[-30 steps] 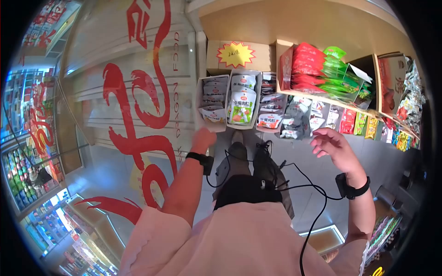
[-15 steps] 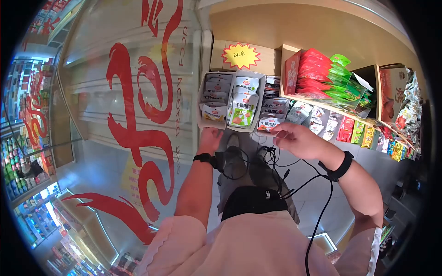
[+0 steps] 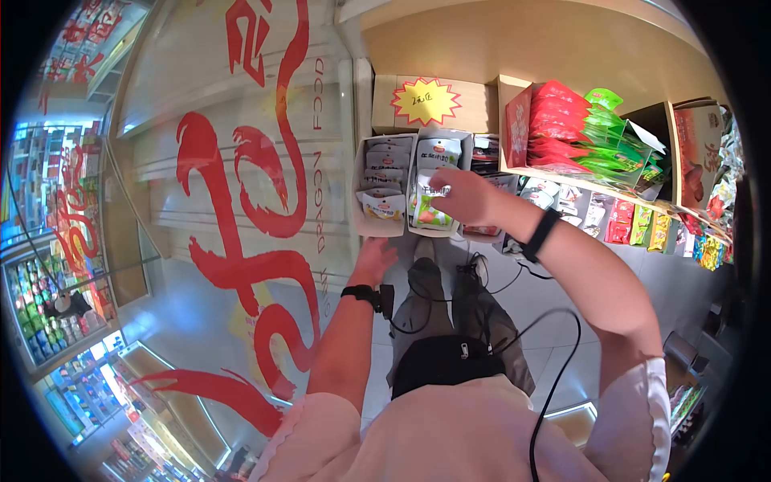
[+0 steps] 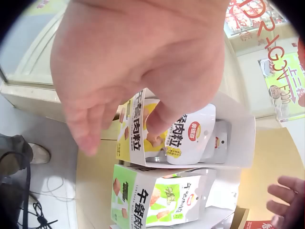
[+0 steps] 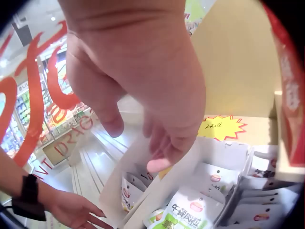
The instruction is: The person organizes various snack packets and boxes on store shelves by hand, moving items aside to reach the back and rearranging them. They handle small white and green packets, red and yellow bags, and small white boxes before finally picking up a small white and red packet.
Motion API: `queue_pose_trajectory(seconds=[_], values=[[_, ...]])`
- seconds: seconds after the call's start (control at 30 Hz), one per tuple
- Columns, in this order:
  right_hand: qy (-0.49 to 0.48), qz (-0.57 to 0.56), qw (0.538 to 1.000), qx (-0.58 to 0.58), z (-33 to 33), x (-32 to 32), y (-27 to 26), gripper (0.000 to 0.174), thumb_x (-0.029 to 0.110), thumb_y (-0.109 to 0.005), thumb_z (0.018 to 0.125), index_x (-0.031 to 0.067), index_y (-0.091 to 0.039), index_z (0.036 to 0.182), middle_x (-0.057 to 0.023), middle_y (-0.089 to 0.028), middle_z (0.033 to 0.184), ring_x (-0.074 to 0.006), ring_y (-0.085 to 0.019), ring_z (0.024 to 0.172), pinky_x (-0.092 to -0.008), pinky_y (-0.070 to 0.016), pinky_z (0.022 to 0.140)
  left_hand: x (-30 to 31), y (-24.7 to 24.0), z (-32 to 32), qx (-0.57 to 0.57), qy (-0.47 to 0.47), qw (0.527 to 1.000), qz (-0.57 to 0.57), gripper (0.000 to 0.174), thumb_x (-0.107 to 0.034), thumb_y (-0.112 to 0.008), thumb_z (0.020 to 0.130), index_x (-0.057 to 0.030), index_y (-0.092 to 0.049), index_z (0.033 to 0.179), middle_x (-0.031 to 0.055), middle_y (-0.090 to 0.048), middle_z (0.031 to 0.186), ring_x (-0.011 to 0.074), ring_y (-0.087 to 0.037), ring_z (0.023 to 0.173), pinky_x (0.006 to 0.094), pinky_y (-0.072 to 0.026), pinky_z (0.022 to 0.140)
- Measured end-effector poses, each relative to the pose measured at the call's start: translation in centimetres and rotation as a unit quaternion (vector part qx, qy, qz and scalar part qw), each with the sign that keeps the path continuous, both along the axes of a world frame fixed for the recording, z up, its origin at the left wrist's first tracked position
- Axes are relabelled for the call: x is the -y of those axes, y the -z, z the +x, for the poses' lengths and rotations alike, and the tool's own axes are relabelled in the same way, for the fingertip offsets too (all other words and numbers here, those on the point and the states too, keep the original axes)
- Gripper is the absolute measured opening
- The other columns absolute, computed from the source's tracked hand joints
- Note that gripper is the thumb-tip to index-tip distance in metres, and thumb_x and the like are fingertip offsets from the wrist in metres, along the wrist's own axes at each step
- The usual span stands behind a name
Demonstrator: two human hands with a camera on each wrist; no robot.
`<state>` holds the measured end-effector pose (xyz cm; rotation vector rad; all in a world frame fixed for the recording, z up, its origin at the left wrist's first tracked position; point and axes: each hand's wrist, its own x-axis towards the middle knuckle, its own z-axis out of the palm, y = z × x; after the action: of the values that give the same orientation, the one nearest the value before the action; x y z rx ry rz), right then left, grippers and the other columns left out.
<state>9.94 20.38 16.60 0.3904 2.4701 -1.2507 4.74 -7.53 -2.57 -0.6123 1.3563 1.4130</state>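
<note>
Three cardboard display boxes of snack packets stand side by side on the low shelf. My left hand is just in front of the left box, fingers relaxed and holding nothing. In the left wrist view, its thumb overlaps the yellow-and-white packets in that box. My right hand reaches over the middle box, which holds white-and-green packets. Seen from the right wrist, its fingers bend loosely, thumb apart, with nothing between them. The right box, with red-and-white packets, is partly hidden behind my right hand.
A yellow star-shaped price sign stands behind the boxes. To the right, a wooden bin holds red packets and green packets. Glass with red lettering rises on the left. A black cable hangs by my right arm.
My right hand has swung left from beside the shelf, past the right box, to over the middle box. My left hand has stayed near the left box's front, its fingers now spread more.
</note>
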Motion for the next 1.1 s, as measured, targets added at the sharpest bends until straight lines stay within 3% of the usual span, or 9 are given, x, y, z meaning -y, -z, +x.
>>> queue_pose_trajectory(seconds=[0.13,0.23,0.33,0.63,0.83,0.9,1.0,1.07,1.1], values=[[0.014,0.01,0.998,-0.064,-4.6,2.8,7.1,0.037,0.014,-0.06,0.085,-0.0004,-0.056,0.118,-0.0206,-0.063,0.114,-0.0337,-0.063,0.105,-0.0412,-0.0511,0.085,-0.3,0.3,-0.6,0.008,0.011,1.0,0.0,0.047,-0.017,-0.053,0.095,-0.0137,-0.036,0.138,0.012,-0.039,0.139,0.034,-0.053,0.116,0.0469,-0.0472,0.094],[-0.005,0.116,0.992,-0.059,-7.4,5.1,9.3,0.035,0.01,-0.058,0.082,-0.0014,-0.057,0.116,-0.0178,-0.064,0.112,-0.0318,-0.063,0.104,-0.041,-0.0506,0.086,-0.6,-0.2,-0.4,0.008,-0.007,1.0,0.003,0.045,-0.014,-0.05,0.095,-0.0125,-0.035,0.137,0.012,-0.041,0.137,0.0338,-0.053,0.115,0.0476,-0.0467,0.094],[-0.07,0.374,0.905,-0.192,-8.8,7.1,13.2,0.029,0.011,-0.058,0.079,-0.0006,-0.061,0.106,-0.0131,-0.064,0.099,-0.0281,-0.063,0.094,-0.0393,-0.0518,0.08,-1.1,-0.6,-0.4,0.004,-0.03,0.999,0.037,0.042,-0.01,-0.049,0.095,-0.0114,-0.035,0.134,0.0118,-0.043,0.133,0.034,-0.052,0.116,0.0484,-0.0461,0.095],[-0.076,0.205,0.972,-0.089,-6.5,10.2,13.1,0.023,0.01,-0.058,0.08,-0.0032,-0.063,0.098,-0.0199,-0.061,0.096,-0.0341,-0.066,0.08,-0.0439,-0.0554,0.069,-1.1,-0.8,-0.8,0.03,-0.084,0.992,0.085,0.03,-0.007,-0.052,0.094,-0.0063,-0.037,0.121,0.0133,-0.046,0.127,0.0334,-0.051,0.118,0.0522,-0.0445,0.096],[0.008,0.282,0.958,-0.054,-10.9,9.5,16.2,0.022,0.006,-0.059,0.078,-0.0063,-0.064,0.096,-0.0299,-0.058,0.106,-0.0357,-0.07,0.072,-0.0399,-0.0585,0.062,-1.5,-0.3,-0.9,0.017,-0.071,0.997,0.034,0.036,-0.011,-0.053,0.094,-0.0033,-0.039,0.126,0.015,-0.051,0.125,0.0302,-0.056,0.112,0.0475,-0.0484,0.092],[-0.003,0.285,0.958,-0.032,-11.7,9.0,16.2,0.025,0.005,-0.059,0.078,-0.006,-0.064,0.1,-0.0323,-0.057,0.108,-0.0362,-0.07,0.075,-0.0406,-0.0586,0.062,-2.5,-1.1,-1.0,0.006,-0.069,0.998,-0.005,0.035,-0.013,-0.056,0.093,0.0012,-0.043,0.123,0.0154,-0.053,0.122,0.0305,-0.057,0.109,0.0472,-0.0483,0.091],[-0.005,0.213,0.976,0.036,-12.4,8.8,15.8,0.024,0.012,-0.058,0.082,0.0012,-0.073,0.097,-0.0224,-0.064,0.115,-0.0341,-0.069,0.094,-0.0424,-0.0571,0.076,-3.5,-0.8,-0.9,-0.036,-0.057,0.995,-0.073,0.039,-0.019,-0.061,0.091,0.0026,-0.05,0.121,0.0165,-0.059,0.111,0.0279,-0.062,0.093,0.042,-0.0531,0.079],[-0.032,0.266,0.963,0.0,-12.5,8.4,15.6,0.024,0.015,-0.059,0.079,0.0037,-0.074,0.095,-0.0174,-0.062,0.12,-0.0344,-0.057,0.116,-0.051,-0.0485,0.093,-4.3,-0.4,-0.9,-0.061,0.002,0.991,-0.122,0.034,-0.023,-0.064,0.089,0.001,-0.054,0.111,0.0143,-0.061,0.099,0.0246,-0.063,0.078,0.0369,-0.0536,0.066],[-0.035,0.266,0.963,0.0,-12.4,8.4,16.2,0.024,0.015,-0.059,0.079,0.0037,-0.074,0.095,-0.0174,-0.062,0.12,-0.0344,-0.057,0.116,-0.051,-0.0485,0.093,-4.4,-0.6,-0.8,-0.06,-0.001,0.991,-0.122,0.034,-0.023,-0.064,0.089,0.001,-0.054,0.111,0.0143,-0.061,0.099,0.0246,-0.063,0.078,0.0369,-0.0536,0.066]])
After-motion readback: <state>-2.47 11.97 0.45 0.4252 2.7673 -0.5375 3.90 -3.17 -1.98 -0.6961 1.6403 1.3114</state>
